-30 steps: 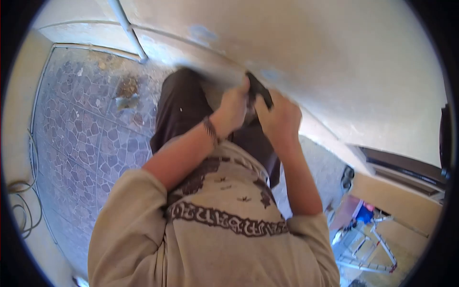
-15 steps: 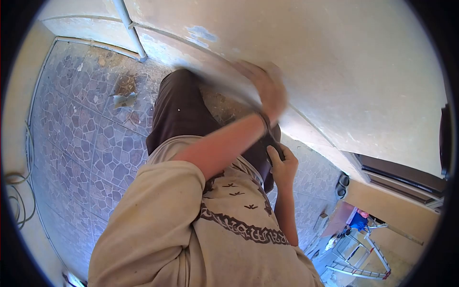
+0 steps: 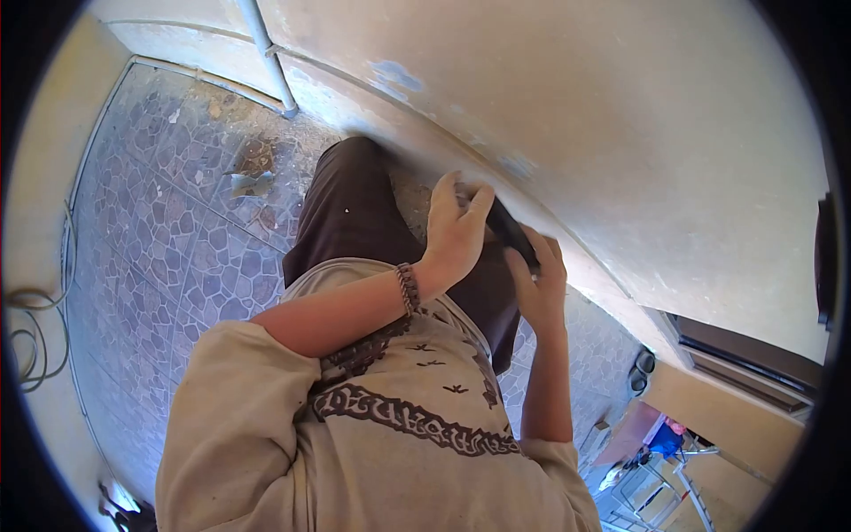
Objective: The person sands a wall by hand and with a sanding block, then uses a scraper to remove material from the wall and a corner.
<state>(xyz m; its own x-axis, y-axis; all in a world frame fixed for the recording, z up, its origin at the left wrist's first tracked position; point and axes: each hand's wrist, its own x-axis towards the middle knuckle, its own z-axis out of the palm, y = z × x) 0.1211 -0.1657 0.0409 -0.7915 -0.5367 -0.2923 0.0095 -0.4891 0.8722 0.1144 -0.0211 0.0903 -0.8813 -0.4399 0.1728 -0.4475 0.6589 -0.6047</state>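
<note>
A long dark tool [image 3: 507, 229] with a black handle-like part lies slantwise between my hands, in front of my lap and close to the wall. My left hand [image 3: 456, 229], with a chain-like bracelet at the wrist, has thumb and fingers curled round its upper-left part. Around its lower-right end my right hand [image 3: 542, 277] is closed. Further up and left, the tool or its surroundings smear into a dark blur, so its kind cannot be made out. My knee in dark trousers [image 3: 350, 199] is beside it.
A pale wall [image 3: 638, 151] with peeling paint runs along the right. A pipe [image 3: 270, 58] meets the stone-patterned floor [image 3: 168, 239] near a loose scrap [image 3: 253, 183]. Coiled hose [image 3: 35, 341] hangs at left. Dark shoes [image 3: 642, 371] and a metal ladder [image 3: 691, 492] are at lower right.
My left hand, blurred and closer to the wall before, has come down toward my lap and turned. My right hand has shifted slightly up and right and still grips the tool. The view has shifted slightly.
</note>
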